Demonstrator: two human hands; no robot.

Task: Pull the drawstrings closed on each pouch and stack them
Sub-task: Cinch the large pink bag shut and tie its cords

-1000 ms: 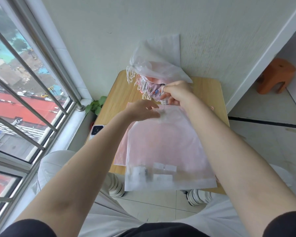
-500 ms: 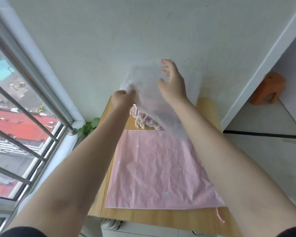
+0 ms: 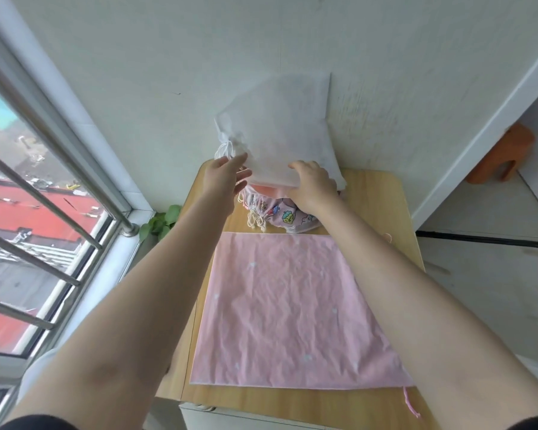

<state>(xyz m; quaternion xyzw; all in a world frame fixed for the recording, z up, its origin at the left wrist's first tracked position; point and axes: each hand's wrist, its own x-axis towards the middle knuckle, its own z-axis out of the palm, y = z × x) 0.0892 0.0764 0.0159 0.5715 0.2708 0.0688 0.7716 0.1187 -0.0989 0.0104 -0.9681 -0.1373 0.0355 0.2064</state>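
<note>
While both hands reach to the far edge of the surface (image 3: 382, 193), left hand (image 3: 222, 178), fingers straight and loosely spread, touches white pouch (image 3: 280, 128) beside its cinched drawstring (image 3: 225, 150). Right hand (image 3: 312, 184), fingers curled, grips pouch's near edge atop printed pouch (image 3: 284, 217). Pink pouch (image 3: 292, 305) lies flat nearer.

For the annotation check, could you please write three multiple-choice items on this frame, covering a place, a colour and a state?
1. Where does the white pouch lie?
A. on the stack against the wall
B. on the floor
C. on the windowsill

2. What colour is the flat pouch on the near part of the table?
A. blue
B. pink
C. green

3. How is that flat pouch lying?
A. rolled up
B. hanging off a hook
C. spread flat, untouched

Answers: 1 A, both the left hand and right hand rest on it atop the stack; 2 B, the fabric is pale pink; 3 C, neither hand touches it.
</note>
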